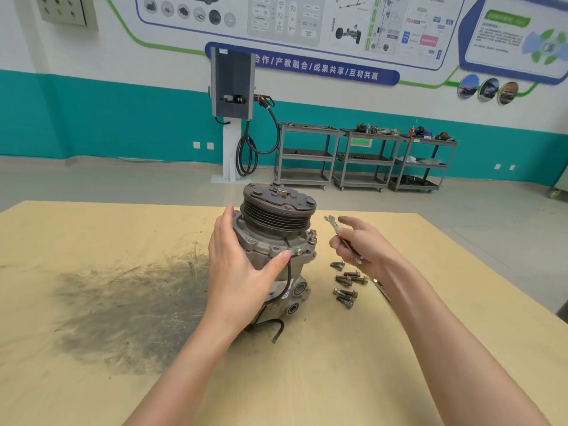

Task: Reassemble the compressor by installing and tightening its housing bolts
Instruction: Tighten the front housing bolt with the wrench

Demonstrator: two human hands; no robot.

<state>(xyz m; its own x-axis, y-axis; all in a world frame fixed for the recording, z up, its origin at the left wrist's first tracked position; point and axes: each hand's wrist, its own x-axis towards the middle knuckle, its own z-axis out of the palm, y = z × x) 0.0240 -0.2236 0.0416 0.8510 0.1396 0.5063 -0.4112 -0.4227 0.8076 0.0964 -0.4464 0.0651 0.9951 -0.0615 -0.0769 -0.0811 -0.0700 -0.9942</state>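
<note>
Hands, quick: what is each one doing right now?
Left hand: fingers and thumb curled round the compressor, holding it.
Right hand: closed on a wrench, held above the table.

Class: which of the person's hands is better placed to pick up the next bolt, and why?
Probably the right hand: it hovers just above the loose bolts, though it holds a wrench. The left hand grips the compressor, steadying it.

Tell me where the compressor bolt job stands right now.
Done: two bolts look seated on the grey metal compressor. In hand: left hand steadies its housing; right hand holds a small silver wrench. Left: several loose dark bolts lie on the wooden table.
</note>
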